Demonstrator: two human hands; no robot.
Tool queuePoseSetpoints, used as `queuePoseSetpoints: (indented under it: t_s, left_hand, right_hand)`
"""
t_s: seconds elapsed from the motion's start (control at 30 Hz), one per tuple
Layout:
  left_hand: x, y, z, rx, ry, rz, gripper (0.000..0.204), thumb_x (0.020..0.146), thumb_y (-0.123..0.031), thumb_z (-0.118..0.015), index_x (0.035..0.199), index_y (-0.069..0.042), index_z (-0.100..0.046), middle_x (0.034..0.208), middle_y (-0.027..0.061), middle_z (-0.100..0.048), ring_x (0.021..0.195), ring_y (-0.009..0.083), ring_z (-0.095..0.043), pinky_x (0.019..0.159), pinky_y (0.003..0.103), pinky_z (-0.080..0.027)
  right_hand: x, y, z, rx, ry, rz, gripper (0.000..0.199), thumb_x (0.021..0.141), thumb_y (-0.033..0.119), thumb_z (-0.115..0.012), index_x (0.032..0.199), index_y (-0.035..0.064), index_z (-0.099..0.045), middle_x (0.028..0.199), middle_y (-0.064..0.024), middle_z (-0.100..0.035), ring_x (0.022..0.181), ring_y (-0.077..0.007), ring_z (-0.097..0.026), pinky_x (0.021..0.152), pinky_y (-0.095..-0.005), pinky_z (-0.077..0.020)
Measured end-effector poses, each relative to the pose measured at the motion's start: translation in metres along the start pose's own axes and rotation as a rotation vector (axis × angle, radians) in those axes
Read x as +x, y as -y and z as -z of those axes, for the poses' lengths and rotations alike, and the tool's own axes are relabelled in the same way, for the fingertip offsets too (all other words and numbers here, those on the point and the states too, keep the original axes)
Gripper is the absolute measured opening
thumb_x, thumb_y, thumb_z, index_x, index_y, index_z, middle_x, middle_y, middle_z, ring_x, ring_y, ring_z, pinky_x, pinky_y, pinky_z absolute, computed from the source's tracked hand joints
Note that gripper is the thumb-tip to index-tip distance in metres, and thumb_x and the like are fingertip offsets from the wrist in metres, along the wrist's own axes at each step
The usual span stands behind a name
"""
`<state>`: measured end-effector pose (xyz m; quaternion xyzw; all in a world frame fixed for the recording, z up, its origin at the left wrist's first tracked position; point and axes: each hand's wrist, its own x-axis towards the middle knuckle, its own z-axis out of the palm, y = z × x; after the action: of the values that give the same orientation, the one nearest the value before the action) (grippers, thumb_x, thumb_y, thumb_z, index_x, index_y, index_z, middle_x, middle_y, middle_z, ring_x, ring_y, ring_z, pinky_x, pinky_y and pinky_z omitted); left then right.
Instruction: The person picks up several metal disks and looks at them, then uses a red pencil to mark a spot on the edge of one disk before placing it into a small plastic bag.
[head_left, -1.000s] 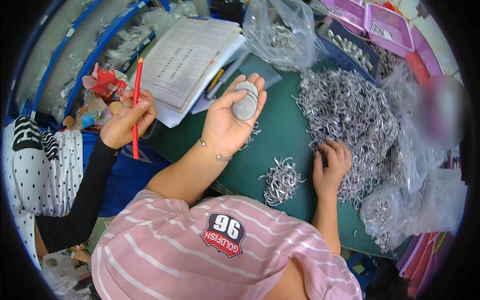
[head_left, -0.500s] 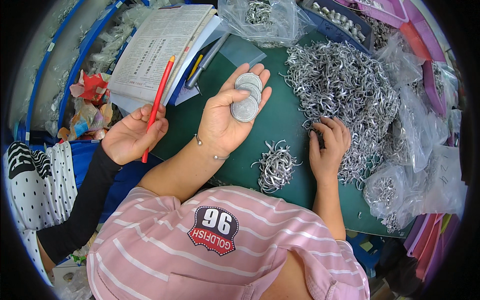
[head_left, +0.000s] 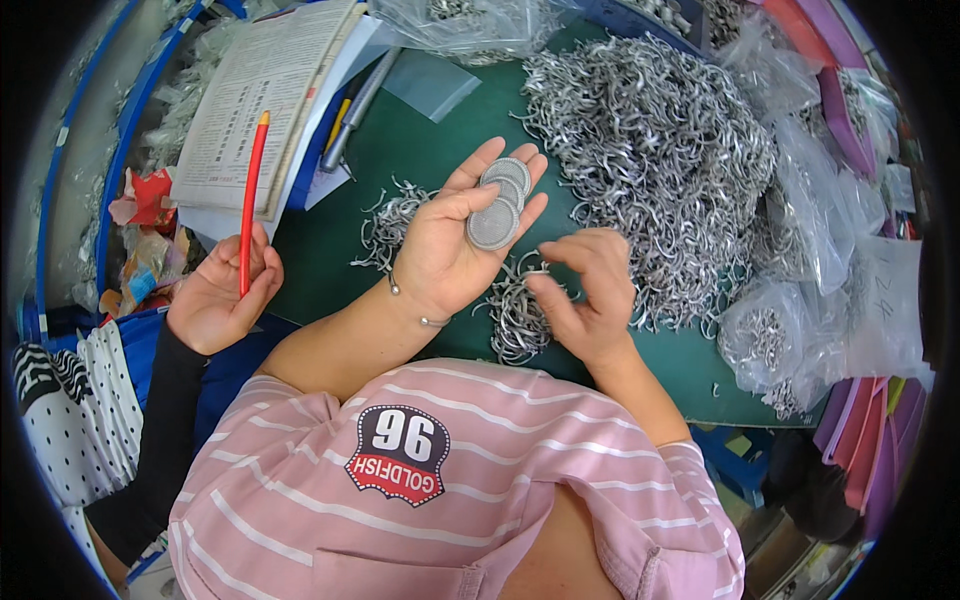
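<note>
Surface: a dark green work mat (head_left: 440, 130) on a crowded bench, seen from above the wearer's pink striped shirt; it gives the pale metal a dark ground to show against.
Big heap: a wide mound of small bent metal hooks (head_left: 650, 150) fills the upper right of the mat, within easy reach of the right hand.
Small piles: one loose cluster of hooks (head_left: 390, 215) lies left of the left hand; another small pile (head_left: 515, 310) lies just below the two hands, apart from the mound, seemingly drawn aside to be worked through.
Left hand: the left hand (head_left: 455, 240) is held palm up above the mat, fingers spread flat and thumb laid loosely in, so it serves as a tray.
Discs: two or three round grey metal discs (head_left: 500, 205) lie overlapping on the palm and finger bases, resting there rather than being clamped; the flat palm keeps them from sliding off.
Right hand: the right hand (head_left: 585, 290) hovers just right of the left, above the small pile, thumb and forefinger curled toward each other as if pinching; whether a hook sits between them cannot be told.
Neighbour: another person's hand (head_left: 215, 295) at the left, in a dark sleeve, is closed round an upright red pencil (head_left: 250, 205).
Paper: a printed sheet pad (head_left: 265, 95) lies at the top left beside the pencil, with pens tucked along its edge.
Bags: clear plastic bags of hooks (head_left: 770, 340) crowd the right edge; one more bag (head_left: 460, 20) sits at the top.
</note>
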<state>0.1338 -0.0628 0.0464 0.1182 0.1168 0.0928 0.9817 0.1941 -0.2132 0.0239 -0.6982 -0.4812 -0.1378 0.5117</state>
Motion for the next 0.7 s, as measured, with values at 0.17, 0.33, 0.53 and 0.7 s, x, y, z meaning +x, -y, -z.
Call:
queuePoseSetpoints:
  t_s: [0.17, 0.33, 0.53, 0.7]
  left_hand:
    - [0.002, 0.022, -0.002, 0.252, 0.085, -0.012, 0.044, 0.088, 0.0, -0.037, 0.131, -0.006, -0.03, 0.138, 0.0146, -0.028, 0.13, 0.0267, -0.026, 0.103, 0.043, -0.03]
    - [0.002, 0.024, -0.001, 0.242, 0.071, 0.02, 0.044, 0.089, -0.002, -0.038, 0.132, -0.005, -0.028, 0.138, 0.0171, -0.028, 0.129, 0.0285, -0.028, 0.103, 0.041, -0.031]
    - [0.002, 0.022, 0.001, 0.24, 0.046, 0.024, 0.05, 0.084, 0.003, -0.042, 0.132, -0.001, -0.027, 0.137, 0.0219, -0.027, 0.128, 0.0318, -0.028, 0.105, 0.041, -0.03]
    - [0.003, 0.02, -0.002, 0.294, 0.038, 0.013, 0.058, 0.078, 0.01, -0.043, 0.132, -0.001, -0.026, 0.137, 0.0227, -0.026, 0.129, 0.0334, -0.027, 0.105, 0.041, -0.03]
  right_hand:
    - [-0.008, -0.003, -0.005, 0.157, 0.016, -0.249, 0.021, 0.068, 0.016, -0.072, 0.078, 0.0038, -0.059, 0.069, -0.0055, -0.056, 0.061, -0.0191, -0.051, 0.061, -0.0305, -0.0372]
    - [-0.016, -0.003, -0.003, 0.474, -0.015, -0.602, 0.013, 0.077, 0.009, -0.066, 0.08, -0.0014, -0.06, 0.069, -0.0054, -0.059, 0.063, -0.0108, -0.055, 0.057, -0.0232, -0.043]
    - [-0.016, -0.006, 0.001, 0.913, -0.055, -0.827, 0.017, 0.088, 0.011, -0.053, 0.09, -0.0045, -0.06, 0.077, -0.0073, -0.062, 0.066, -0.0106, -0.058, 0.061, -0.022, -0.0479]
    - [-0.017, -0.01, 0.001, 1.024, -0.055, -0.854, 0.018, 0.088, 0.011, -0.053, 0.093, -0.0054, -0.059, 0.078, -0.0084, -0.062, 0.067, -0.0119, -0.058, 0.062, -0.0234, -0.0482]
